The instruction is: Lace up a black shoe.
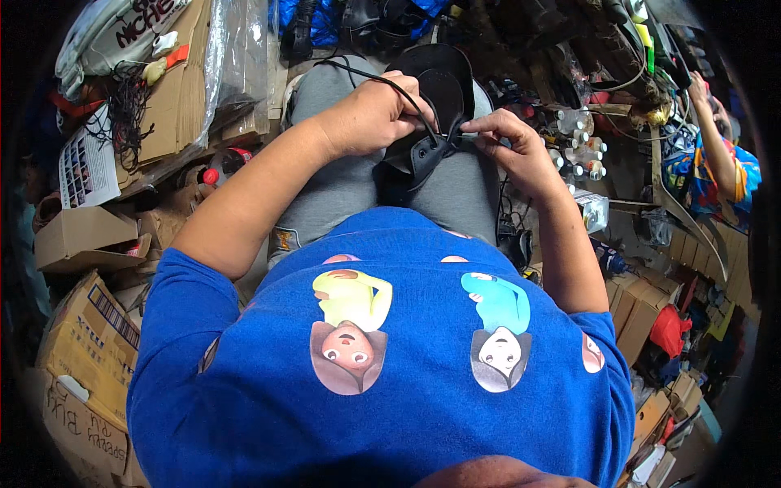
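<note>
Across our lap in soft grey trousers, toward its far edge and over the gap between the thighs, we have a black shoe with a smooth dark inside, its black eyelet flap turned toward us. We judge the lacing only partly done: a thin round black cord reaches the flap, a slack loop of it lies over the left knee, and at least one hole looks bare; how many are filled, we cannot tell. Our left hand has its fingers curled in, grasping the cord beside the flap. Our right hand is half spread, forefinger reaching the shoe's right edge; whether its fingertips pinch anything, we cannot tell. Beyond, to the right, we see clear plastic bottles with white caps and, farther off, a person in a multicoloured shirt.
</note>
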Available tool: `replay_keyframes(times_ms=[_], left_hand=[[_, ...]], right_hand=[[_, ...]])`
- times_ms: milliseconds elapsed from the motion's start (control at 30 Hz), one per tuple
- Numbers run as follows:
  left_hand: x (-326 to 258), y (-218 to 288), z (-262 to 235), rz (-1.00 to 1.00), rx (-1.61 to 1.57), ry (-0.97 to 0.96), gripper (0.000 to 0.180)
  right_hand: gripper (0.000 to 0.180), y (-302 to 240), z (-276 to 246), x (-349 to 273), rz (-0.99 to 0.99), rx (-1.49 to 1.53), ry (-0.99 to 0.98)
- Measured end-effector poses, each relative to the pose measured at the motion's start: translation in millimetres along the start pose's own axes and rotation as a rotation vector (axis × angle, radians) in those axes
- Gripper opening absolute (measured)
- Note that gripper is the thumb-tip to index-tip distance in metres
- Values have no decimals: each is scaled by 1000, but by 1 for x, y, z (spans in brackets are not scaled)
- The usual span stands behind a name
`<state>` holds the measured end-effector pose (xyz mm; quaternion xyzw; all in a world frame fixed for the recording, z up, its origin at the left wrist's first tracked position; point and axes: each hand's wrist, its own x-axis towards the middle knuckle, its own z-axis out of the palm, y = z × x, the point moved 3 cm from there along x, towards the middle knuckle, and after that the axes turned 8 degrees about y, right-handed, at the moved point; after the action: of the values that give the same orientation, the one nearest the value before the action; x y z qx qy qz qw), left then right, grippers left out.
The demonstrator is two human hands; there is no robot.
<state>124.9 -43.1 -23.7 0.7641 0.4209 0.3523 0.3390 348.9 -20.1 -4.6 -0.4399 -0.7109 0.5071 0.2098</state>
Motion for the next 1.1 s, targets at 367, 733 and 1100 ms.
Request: replay_keyframes(times_ms=[367, 733, 1100], left_hand=[[-10, 9, 1, -76, -17, 62, 17], [-9, 2, 1, -209, -165, 32, 18], [-11, -2, -2, -217, -111, 64, 19]], right_hand=[[41, -4, 0, -2, 20, -50, 10], [42, -5, 8, -7, -11, -42, 64], [37, -15, 11, -9, -32, -32, 170]])
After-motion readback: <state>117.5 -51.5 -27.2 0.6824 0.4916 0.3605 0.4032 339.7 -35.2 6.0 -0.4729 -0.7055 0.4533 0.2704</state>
